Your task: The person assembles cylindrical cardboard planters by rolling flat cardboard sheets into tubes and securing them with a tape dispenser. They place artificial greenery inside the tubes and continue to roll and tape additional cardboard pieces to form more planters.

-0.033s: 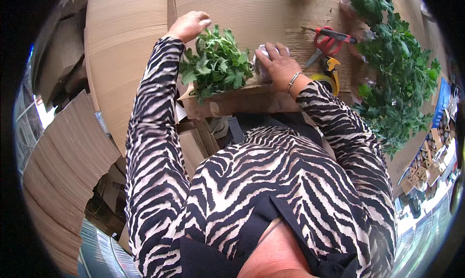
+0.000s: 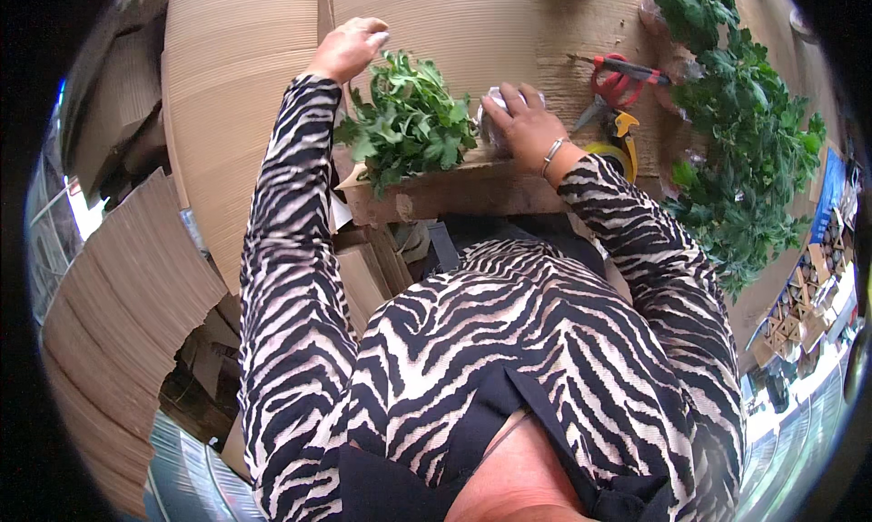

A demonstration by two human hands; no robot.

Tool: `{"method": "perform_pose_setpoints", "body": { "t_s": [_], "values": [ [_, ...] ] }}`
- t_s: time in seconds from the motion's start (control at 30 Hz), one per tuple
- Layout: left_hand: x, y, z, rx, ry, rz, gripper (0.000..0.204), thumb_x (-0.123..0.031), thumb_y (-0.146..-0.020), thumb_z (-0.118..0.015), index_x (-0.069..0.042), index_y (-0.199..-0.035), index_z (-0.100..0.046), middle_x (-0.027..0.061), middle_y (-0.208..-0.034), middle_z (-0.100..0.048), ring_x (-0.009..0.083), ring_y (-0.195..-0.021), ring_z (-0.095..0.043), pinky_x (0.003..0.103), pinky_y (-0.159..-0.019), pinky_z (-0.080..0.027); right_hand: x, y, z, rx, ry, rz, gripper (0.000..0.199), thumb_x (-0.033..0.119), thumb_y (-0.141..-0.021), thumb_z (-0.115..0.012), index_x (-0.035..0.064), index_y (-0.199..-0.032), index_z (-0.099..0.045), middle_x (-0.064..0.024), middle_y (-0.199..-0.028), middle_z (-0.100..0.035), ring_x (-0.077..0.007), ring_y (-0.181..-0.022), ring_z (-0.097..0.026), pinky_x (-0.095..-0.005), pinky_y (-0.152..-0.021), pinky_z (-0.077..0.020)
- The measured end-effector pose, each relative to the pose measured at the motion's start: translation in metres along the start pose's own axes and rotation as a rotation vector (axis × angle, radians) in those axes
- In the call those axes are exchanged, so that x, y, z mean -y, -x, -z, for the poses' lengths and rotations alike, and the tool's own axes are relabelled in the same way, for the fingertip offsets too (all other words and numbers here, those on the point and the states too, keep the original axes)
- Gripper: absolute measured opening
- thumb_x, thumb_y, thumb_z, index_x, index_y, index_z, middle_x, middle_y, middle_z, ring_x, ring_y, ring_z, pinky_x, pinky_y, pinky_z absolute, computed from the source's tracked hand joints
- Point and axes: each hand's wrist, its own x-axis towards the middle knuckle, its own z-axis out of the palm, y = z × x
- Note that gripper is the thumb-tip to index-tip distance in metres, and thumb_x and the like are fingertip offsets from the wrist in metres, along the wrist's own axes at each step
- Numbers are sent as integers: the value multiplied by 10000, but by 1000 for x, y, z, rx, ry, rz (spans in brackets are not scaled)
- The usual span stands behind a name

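Note:
A bunch of leafy green stems point(image 2: 413, 122) lies on the cardboard-covered table in front of me, its leaves to the left. My right hand point(image 2: 531, 127), with a silver bracelet at the wrist, rests over the clear-wrapped end of the bunch point(image 2: 491, 127), fingers bent around it. Past the upper left of the leaves is my left hand point(image 2: 348, 49), raised a little, fingers curled together. A whitish spot shows at its fingertips; what they pinch, if anything, I cannot make out. Both sleeves are zebra-striped.
Right of my right hand lie red-handled scissors point(image 2: 613, 84), a red-and-black pen-like tool point(image 2: 636, 69), a yellow-and-black cutter point(image 2: 625, 133) and a yellow tape roll point(image 2: 610, 157). Further right, several leafy bunches point(image 2: 745, 149) form a row. Large cardboard sheets point(image 2: 241, 86) stand at the left.
My left hand has shifted slightly to the left, away from the leaves. The right hand stays on the wrapped end.

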Motion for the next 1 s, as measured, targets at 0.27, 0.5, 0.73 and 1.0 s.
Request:
{"method": "perform_pose_setpoints", "body": {
  "t_s": [0.27,0.5,0.73,1.0],
  "values": [
    [18,37,2,-3,523,165,253,-156,-954,-572,-83,-1184,-648,61,-1134,-666,169,-1067,-614,290,-945,-484,15,59,-52,-447,152,114,542,172,-831,-557,230,-1363,-475,-132,-1415,-394,-399,-1318,-348,-477,-787,-518],
    [-29,29,-22,324,641,-78,323,-235,-972,-548,-116,-1269,-594,87,-1263,-608,209,-1183,-562,323,-1008,-450,23,87,-72,-525,238,136,534,159,-812,-578,255,-1331,-496,-128,-1413,-375,-413,-1324,-342,-501,-829,-480],
    [-36,48,-42,1118,253,-191,714,-537,-917,-542,-137,-1476,-345,180,-1461,-421,327,-1344,-406,414,-1111,-335,35,90,-71,-584,198,132,536,155,-832,-593,286,-1340,-481,-99,-1411,-356,-387,-1335,-321,-526,-853,-484],
    [19,82,-1,1036,95,69,642,-528,-903,-567,-68,-1347,-510,168,-1288,-579,313,-1206,-537,407,-996,-444,46,94,-64,-566,149,116,553,177,-832,-613,298,-1352,-467,-93,-1422,-338,-367,-1334,-309,-539,-853,-485]
  ]
}}
